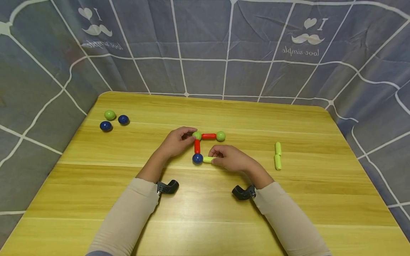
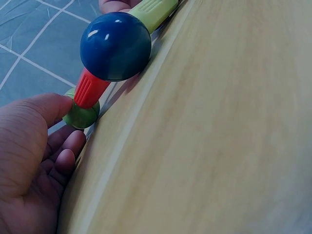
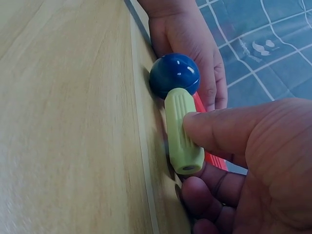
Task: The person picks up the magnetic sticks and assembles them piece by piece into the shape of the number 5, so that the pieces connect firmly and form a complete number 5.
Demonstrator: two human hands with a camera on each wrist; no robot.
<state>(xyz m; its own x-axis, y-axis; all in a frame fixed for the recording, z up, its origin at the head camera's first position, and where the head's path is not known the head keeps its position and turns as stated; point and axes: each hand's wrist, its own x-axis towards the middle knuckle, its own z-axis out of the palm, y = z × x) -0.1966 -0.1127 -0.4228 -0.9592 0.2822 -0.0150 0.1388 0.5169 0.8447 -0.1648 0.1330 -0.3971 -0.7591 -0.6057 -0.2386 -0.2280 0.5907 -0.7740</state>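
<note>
My left hand (image 1: 175, 143) pinches the green ball (image 1: 196, 135) at the corner of a joined shape. From that ball one red rod (image 1: 209, 136) runs right to another green ball (image 1: 220, 136), and a second red rod (image 1: 197, 146) runs down to a blue ball (image 1: 197, 159). A yellow-green rod (image 3: 181, 131) touches the blue ball (image 3: 174, 75) at one end; my right hand (image 3: 263, 156) holds it between thumb and fingers. In the left wrist view, the left thumb lies against the green ball (image 2: 82, 115) where the red rod (image 2: 91, 88) meets it.
Two yellow-green rods (image 1: 278, 155) lie end to end on the wooden table (image 1: 205, 206), to the right. At the back left are a loose green ball (image 1: 110, 115) and two blue balls (image 1: 123, 120). A grey checked cloth (image 1: 205, 76) surrounds the table's back and sides.
</note>
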